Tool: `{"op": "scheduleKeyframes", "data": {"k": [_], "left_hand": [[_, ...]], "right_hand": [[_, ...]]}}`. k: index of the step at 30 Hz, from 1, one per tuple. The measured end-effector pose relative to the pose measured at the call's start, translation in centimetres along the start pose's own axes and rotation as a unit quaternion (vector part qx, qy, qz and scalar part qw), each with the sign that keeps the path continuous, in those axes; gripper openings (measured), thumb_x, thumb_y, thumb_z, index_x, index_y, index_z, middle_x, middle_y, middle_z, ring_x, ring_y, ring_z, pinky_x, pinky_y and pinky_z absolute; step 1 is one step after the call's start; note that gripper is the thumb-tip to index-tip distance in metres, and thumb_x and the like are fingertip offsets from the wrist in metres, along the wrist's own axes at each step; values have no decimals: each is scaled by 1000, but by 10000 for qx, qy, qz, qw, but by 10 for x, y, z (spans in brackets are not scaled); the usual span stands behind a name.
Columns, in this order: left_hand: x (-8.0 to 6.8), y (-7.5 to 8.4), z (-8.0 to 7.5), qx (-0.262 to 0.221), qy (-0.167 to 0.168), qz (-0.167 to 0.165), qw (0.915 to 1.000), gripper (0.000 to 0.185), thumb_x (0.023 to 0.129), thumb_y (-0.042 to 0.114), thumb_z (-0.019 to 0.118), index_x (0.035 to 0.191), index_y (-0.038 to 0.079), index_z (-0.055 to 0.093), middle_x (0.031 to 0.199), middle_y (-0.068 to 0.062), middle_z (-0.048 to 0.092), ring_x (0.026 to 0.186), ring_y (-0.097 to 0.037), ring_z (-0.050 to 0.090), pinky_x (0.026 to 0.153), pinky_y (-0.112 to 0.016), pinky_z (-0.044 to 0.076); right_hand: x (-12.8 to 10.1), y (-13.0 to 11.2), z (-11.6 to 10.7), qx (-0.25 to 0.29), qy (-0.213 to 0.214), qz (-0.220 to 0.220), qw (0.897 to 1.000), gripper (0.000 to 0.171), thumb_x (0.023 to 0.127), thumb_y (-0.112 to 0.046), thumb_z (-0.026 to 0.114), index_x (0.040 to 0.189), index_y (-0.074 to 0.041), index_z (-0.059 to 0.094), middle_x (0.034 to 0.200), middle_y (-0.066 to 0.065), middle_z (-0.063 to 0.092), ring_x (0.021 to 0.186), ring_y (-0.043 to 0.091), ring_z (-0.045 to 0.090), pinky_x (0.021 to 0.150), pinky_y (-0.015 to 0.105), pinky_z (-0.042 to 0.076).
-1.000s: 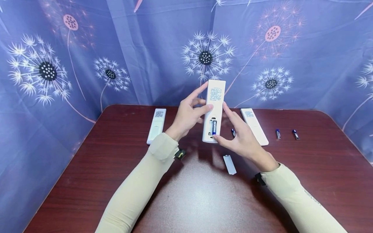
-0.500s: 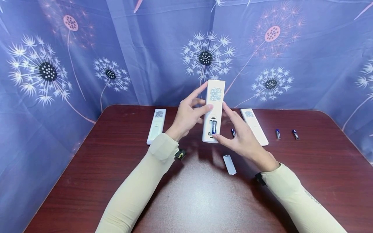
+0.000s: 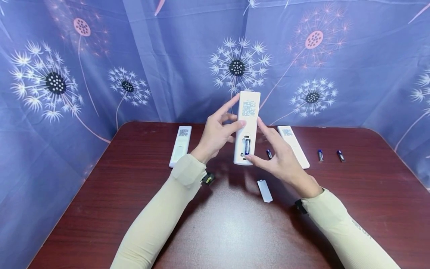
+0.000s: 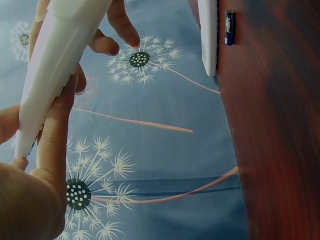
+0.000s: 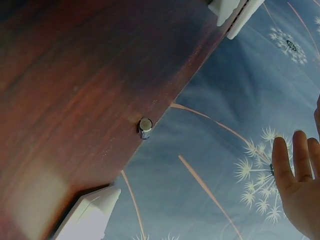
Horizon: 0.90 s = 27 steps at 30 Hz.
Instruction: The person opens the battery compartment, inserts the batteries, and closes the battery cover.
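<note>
In the head view my left hand (image 3: pixel 216 132) grips a white remote control (image 3: pixel 250 129) above the table, with its back turned to me and its thumb across the middle. The lower battery compartment is uncovered. A blue-and-black battery (image 3: pixel 247 147) lies along its right side, and the left slot shows bare. My right hand (image 3: pixel 279 158) is at the remote's right side: the thumb tip presses at the battery's lower end, the index fingertip touches the edge. The pale battery cover (image 3: pixel 265 191) lies on the table below. In the left wrist view the remote (image 4: pixel 60 60) appears edge-on between fingers.
White remotes lie face down on either side, one left (image 3: pixel 180 146) and one right (image 3: pixel 293 146). One loose battery (image 3: pixel 269 154) shows behind my right hand; two more batteries (image 3: pixel 320 155) lie farther right. A flowered blue curtain (image 3: pixel 188 63) hangs behind the dark red table (image 3: pixel 134 186).
</note>
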State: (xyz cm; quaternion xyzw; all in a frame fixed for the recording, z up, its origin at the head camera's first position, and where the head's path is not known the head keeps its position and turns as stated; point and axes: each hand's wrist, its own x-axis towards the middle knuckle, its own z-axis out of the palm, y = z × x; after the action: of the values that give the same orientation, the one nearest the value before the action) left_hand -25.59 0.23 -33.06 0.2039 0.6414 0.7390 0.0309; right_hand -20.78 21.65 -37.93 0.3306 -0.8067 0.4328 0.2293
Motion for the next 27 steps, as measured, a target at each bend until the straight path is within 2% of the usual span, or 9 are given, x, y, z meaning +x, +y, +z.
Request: {"op": "scheduleKeyframes", "data": {"k": [9, 17, 27], "left_hand": [[0, -1, 1, -84, -52, -5, 10000, 74, 99, 0, 73, 159, 38, 51, 108, -16, 64, 86, -27, 70, 62, -41, 63], [0, 0, 0, -103, -89, 106, 9999, 74, 99, -1, 73, 159, 37, 52, 107, -17, 64, 85, -29, 71, 61, -42, 64], [0, 0, 0, -66, -99, 225, 9997, 74, 98, -2, 73, 159, 35, 51, 105, -16, 64, 83, -27, 71, 60, -42, 63]], "right_hand": [[0, -1, -1, 3, 48, 94, 9999, 108, 77, 9, 90, 167, -8, 33, 136, 16, 63, 109, 24, 63, 98, 31, 50], [1, -3, -1, -138, 176, -40, 9997, 106, 76, 6, 91, 166, -6, 35, 133, 17, 63, 107, 29, 64, 97, 29, 49], [1, -5, 1, -403, 286, -39, 9988, 104, 78, 0, 91, 166, -6, 36, 125, 18, 63, 105, 35, 62, 96, 21, 44]]}}
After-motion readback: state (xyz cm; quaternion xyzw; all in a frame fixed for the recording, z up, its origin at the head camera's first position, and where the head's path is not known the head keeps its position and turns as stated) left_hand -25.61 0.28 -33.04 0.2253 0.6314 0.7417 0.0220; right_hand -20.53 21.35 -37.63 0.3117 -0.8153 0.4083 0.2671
